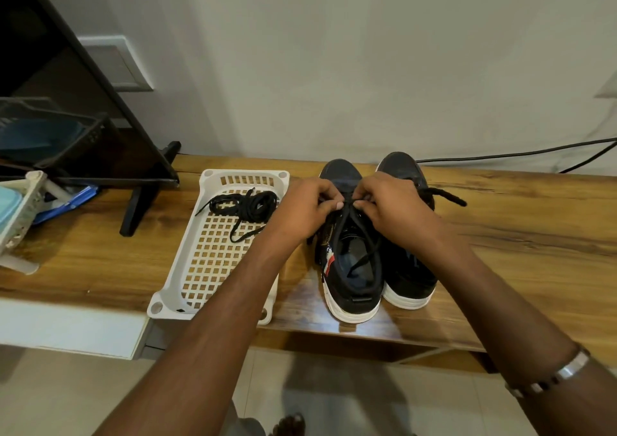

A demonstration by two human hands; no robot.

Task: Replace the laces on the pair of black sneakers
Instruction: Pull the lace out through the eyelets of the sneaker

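Black sneakers (pixel 374 248) sit side by side, heels toward the person. Both hands pinch the lace (pixel 359 235) over the left shoe's eyelets: left hand (pixel 309 207), right hand (pixel 389 203), fingertips nearly meeting, apparently working it through. Just left of that grip, a white tray (pixel 187 268) keeps another coiled lace (pixel 245 207) within reach.

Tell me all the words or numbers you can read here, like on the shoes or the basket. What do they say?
None can be read.
Left sneaker: a small red, white and dark tag on its side, too small and blurred to read.
Right sneaker: no writing shows.
White basket with the spare black laces: no label shows.
Blue thing at the far left: any print is too blurred to tell.
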